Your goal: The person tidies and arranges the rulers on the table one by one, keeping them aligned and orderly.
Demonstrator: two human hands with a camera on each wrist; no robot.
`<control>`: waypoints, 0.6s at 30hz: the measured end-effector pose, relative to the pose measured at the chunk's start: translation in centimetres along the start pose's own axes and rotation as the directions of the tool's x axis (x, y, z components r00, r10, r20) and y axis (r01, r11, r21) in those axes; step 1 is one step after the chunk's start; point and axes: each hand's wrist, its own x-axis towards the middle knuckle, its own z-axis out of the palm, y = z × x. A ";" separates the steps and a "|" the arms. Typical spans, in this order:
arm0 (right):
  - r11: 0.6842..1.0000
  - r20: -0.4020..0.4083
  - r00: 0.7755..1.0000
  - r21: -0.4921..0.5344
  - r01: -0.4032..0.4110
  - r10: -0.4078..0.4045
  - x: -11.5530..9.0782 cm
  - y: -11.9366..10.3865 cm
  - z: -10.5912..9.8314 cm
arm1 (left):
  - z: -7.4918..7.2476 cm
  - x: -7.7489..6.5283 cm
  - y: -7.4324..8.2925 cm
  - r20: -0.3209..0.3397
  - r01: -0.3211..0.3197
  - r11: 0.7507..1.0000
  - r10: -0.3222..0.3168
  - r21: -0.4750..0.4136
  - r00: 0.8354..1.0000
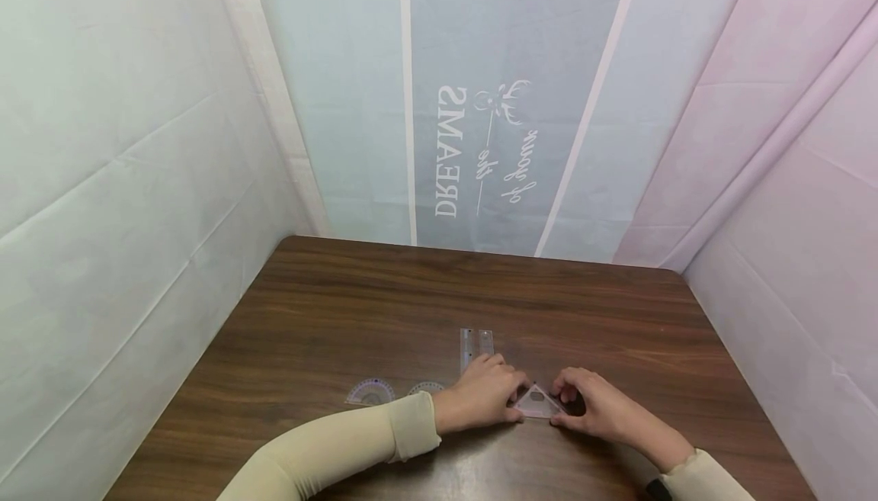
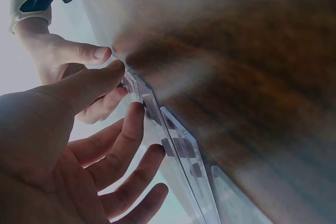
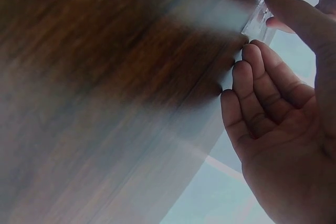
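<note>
A clear triangular set square lies on the wooden table between the two hands, its long side toward the person. My left hand pinches its left corner between thumb and index finger; the other fingers spread loosely beside it in the left wrist view. At the opposite corner, my right hand grips with the thumb at the near edge and bent fingers on the far side. Beyond the left hand lie two clear rulers, a left ruler and a right ruler, their near ends hidden by that hand.
Left of the hands, a clear protractor lies flat. A second protractor is partly covered by the left forearm. The dark wooden table meets hanging cloth at its back and both sides.
</note>
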 end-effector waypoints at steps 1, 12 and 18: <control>1.000 -0.003 1.000 -0.003 0.004 -0.004 0.0 0.0 0.0 | 0.0 0.0 0.0 0.000 0.000 1.000 0.000 0.000 1.000; 1.000 0.004 1.000 -0.004 -0.014 0.014 0.1 -0.1 -0.1 | 0.0 0.0 -0.1 0.006 0.000 1.000 0.000 -0.014 1.000; 1.000 0.021 0.999 -0.003 -0.031 0.031 0.2 -0.1 -0.2 | 0.0 0.0 -0.2 0.001 -0.005 1.000 0.005 -0.031 1.000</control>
